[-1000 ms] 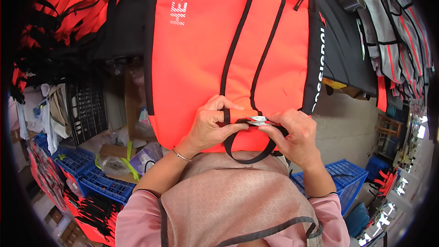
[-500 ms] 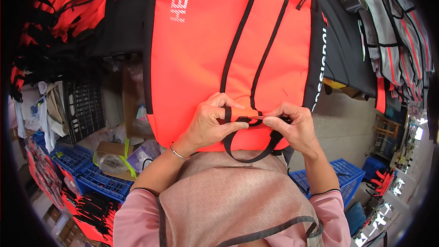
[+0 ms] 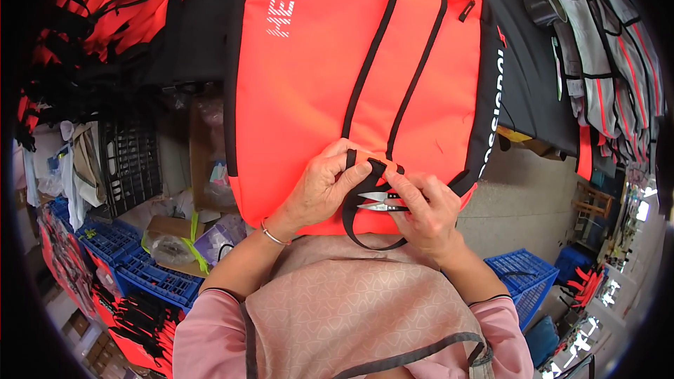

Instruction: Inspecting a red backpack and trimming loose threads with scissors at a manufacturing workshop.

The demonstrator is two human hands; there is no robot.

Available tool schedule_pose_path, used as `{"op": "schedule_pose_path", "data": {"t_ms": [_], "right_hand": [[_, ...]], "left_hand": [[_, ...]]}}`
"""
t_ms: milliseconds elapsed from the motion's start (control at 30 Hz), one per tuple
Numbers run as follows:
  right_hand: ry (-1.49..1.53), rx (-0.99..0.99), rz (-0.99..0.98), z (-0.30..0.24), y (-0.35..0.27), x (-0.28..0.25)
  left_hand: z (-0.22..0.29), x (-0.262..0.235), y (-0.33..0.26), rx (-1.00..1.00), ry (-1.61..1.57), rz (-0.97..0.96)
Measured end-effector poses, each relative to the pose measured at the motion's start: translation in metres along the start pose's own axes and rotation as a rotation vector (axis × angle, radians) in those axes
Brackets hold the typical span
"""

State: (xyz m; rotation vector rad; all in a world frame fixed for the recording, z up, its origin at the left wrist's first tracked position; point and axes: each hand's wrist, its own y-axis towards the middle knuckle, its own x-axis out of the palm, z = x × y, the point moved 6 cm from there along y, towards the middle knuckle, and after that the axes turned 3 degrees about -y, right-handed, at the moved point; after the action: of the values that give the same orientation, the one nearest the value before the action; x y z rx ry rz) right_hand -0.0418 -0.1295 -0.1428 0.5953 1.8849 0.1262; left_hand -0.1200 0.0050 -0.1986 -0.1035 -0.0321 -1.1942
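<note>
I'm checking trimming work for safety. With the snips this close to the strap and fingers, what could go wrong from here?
1. The snips in the right hand point toward the left hand, whose fingers pinch the black strap right beside the blades; a slip might nick a finger.
2. The blades lie against the strap and the orange bag, so a cut could catch webbing or fabric rather than a loose thread.
</note>
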Motion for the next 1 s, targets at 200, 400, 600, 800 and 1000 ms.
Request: {"op": "schedule_pose_path", "data": {"t_ms": [200,400,600,800,1000], "right_hand": [[0.046,0.09,-0.012,0.009,-0.005,0.008],[-0.14,-0.093,0.034,0.005,-0.004,0.016],[0.154,0.154,-0.098,0.02,0.003,0.021],[0.803,0.471,-0.215,0.028,-0.006,0.006],[0.382,0.365,0.08,0.027,-0.005,0.006]], "left_hand": [[-0.015,0.003,-0.004,-0.047,-0.05,0.034],[-0.016,-0.002,0.003,-0.056,-0.082,-0.045],[-0.015,-0.004,0.008,-0.057,-0.024,-0.072],[-0.033,-0.005,0.006,-0.078,0.009,0.035],[-0.03,-0.001,0.009,-0.077,0.036,0.051]]}}
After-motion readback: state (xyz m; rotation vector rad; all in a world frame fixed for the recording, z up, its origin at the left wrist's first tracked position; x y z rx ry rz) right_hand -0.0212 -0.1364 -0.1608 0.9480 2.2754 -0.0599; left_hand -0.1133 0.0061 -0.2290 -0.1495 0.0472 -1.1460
